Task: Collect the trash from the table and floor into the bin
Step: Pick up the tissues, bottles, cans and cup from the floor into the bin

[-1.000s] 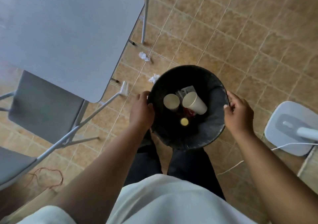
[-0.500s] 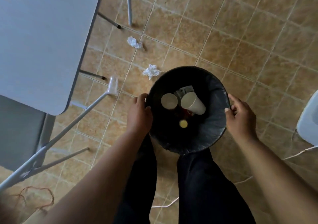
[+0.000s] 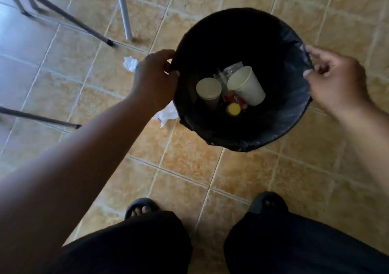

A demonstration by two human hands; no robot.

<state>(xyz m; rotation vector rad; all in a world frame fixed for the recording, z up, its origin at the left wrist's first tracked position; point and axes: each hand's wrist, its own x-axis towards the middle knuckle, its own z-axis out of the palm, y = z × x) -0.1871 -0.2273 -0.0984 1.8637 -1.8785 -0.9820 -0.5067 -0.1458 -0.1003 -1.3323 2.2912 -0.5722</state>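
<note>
Fingers of the left hand are being curled over the rim of the black-lined bin, seen upper centre against the tiled floor, with paper cups and a yellow cap lying inside. At its right edge the rim is being pinched by the right hand, fingers bent close. One crumpled paper is being half hidden behind the left hand, a second crumpled paper under the wrist; scraps beneath the cups cannot be made out.
</note>
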